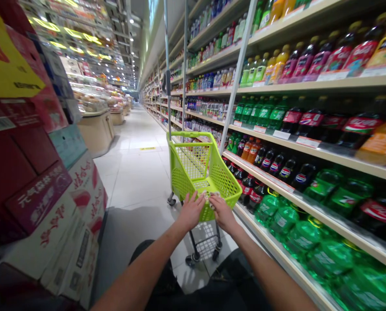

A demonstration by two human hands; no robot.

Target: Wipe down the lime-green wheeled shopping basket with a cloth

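Left hand (191,212) and right hand (223,211) nearly meet, fingers (215,201) seemingly bent

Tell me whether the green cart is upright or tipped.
Upright: the green cart stands with its wheels on the tiled floor, open top facing up.

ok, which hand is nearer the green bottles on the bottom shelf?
Right: the right hand is at the near end of the cart, left of the green bottles; the left hand is farther left of them.

Cart (223,177) lime-green, lattice-patterned; floor (133,179) pale grey.
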